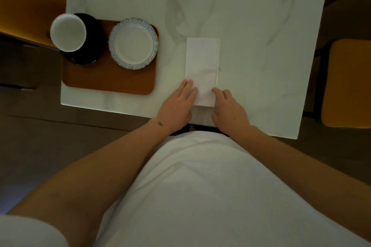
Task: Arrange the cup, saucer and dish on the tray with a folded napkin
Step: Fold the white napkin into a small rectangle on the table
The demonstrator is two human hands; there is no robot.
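A white napkin (202, 66) lies folded into a long rectangle on the marble table, close to its near edge. My left hand (177, 106) rests flat with straight fingers on the napkin's near left corner. My right hand (228, 108) touches the near right corner, its fingers slightly bent. At the left, a brown wooden tray (108, 80) carries a black cup (69, 33) with a white inside, standing on a black saucer (92, 54). Beside it on the tray sits a small white dish (133, 43) with a blue scalloped rim.
The white marble table (251, 16) stretches away behind the napkin. A yellow chair seat (349, 82) stands at the right, past the table's edge. Orange wood surfaces lie at the upper left. My white shirt fills the lower part of the view.
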